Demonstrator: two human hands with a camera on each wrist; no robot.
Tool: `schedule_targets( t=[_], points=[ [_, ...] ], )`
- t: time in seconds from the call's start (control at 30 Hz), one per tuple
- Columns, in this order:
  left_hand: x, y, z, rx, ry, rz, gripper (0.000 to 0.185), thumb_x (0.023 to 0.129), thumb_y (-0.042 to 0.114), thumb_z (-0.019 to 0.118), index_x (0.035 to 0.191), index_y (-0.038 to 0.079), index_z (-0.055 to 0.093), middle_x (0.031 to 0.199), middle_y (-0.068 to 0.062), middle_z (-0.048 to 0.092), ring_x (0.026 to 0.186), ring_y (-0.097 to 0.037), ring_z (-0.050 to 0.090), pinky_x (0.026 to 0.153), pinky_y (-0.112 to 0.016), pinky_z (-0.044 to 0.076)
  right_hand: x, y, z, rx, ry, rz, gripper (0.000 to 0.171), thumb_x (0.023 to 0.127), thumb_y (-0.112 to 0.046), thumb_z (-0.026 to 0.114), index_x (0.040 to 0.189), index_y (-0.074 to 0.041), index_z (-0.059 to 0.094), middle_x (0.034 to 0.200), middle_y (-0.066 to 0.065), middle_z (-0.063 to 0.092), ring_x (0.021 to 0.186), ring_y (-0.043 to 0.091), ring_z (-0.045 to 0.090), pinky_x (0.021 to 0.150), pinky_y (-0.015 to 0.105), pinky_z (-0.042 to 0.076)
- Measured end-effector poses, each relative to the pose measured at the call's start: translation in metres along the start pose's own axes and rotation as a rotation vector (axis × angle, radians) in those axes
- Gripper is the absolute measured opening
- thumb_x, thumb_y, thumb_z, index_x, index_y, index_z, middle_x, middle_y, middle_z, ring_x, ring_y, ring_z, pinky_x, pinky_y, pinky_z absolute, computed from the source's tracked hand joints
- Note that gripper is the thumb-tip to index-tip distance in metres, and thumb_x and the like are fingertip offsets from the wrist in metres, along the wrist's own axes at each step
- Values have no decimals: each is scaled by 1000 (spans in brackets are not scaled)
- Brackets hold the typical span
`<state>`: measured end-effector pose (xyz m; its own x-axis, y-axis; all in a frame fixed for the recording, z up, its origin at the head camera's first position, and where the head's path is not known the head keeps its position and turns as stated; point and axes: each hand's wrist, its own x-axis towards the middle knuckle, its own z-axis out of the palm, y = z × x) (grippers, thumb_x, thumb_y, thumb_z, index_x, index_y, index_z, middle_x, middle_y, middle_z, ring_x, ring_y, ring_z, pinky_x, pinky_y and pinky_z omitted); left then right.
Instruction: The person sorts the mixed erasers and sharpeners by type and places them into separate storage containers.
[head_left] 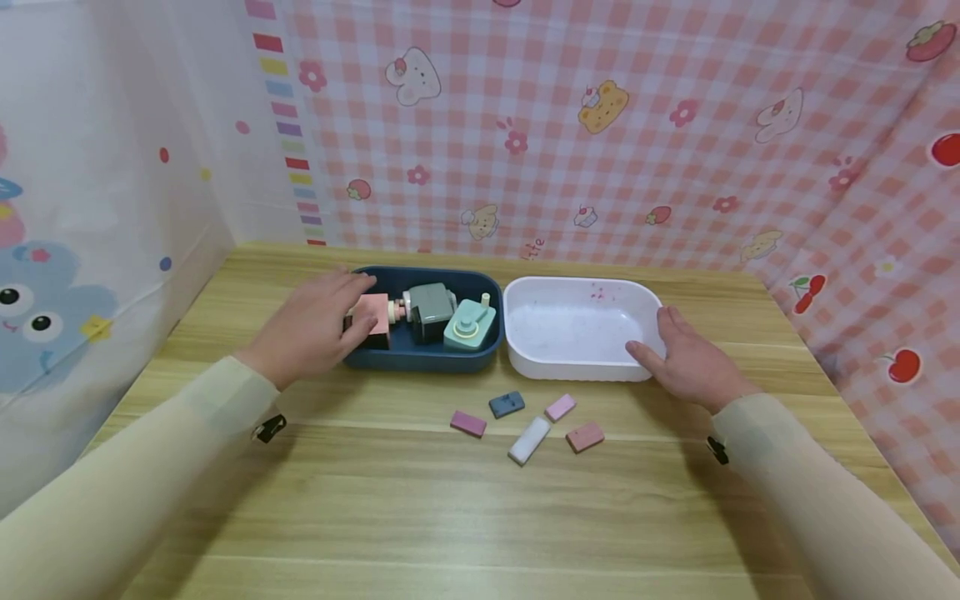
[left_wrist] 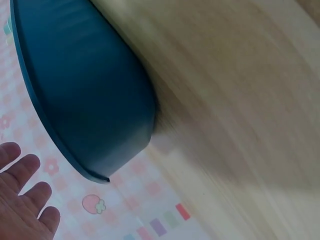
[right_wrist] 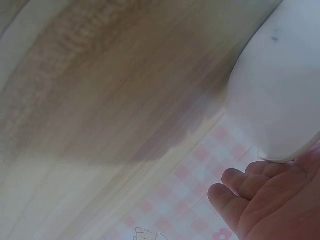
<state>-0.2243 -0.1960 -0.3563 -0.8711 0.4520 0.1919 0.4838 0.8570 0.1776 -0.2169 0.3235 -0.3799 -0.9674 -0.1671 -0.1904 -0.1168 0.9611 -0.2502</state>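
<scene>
A dark blue tray (head_left: 420,360) holds a pink block (head_left: 372,315), a grey-green toy (head_left: 430,308) and a mint toy (head_left: 470,323). My left hand (head_left: 341,308) reaches over the tray's left end, fingers fairly straight, beside and partly covering the pink block. In the left wrist view the fingers (left_wrist: 25,200) are spread and hold nothing, next to the blue tray (left_wrist: 85,100). A white tray (head_left: 577,368) stands empty to the right. My right hand (head_left: 663,342) rests open against its right end, also in the right wrist view (right_wrist: 260,200) beside the tray wall (right_wrist: 280,95).
Several small flat tiles lie on the wooden table in front of the trays: magenta (head_left: 468,423), blue (head_left: 506,404), light pink (head_left: 560,407), white (head_left: 529,439) and salmon (head_left: 585,437). Patterned cloth walls close in the back and both sides.
</scene>
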Motion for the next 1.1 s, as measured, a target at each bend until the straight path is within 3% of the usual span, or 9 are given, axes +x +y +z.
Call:
schedule_targets(
  t=[0.13,0.3,0.83,1.1],
  points=[
    [-1,0,5,-8,27,24,57,108,34,56,155,3,49,159,-20,51,153,-45,40,125,-64,31,0,0,1,5,-4,4,109,105,-72,33,161,16,0,169,39,1,159,55,8,128,66,14],
    [-2,6,8,-15,67,100,54,106,32,60,150,0,54,153,-21,56,147,-45,47,123,-61,35,-1,-1,0,7,-7,7,110,104,-74,32,161,15,0,169,39,0,159,54,7,128,66,14],
    [-10,25,17,-54,39,152,60,104,37,65,153,5,53,158,-15,54,151,-40,44,125,-62,33,-2,-2,1,10,-1,7,110,104,-73,32,161,14,-1,170,38,-1,159,53,7,129,65,14],
    [-16,37,21,-54,49,208,59,102,38,67,150,6,55,155,-14,56,150,-35,46,124,-57,36,-1,-2,1,10,-2,9,110,104,-74,32,161,14,-1,170,37,-1,160,53,7,129,65,13]
  ],
)
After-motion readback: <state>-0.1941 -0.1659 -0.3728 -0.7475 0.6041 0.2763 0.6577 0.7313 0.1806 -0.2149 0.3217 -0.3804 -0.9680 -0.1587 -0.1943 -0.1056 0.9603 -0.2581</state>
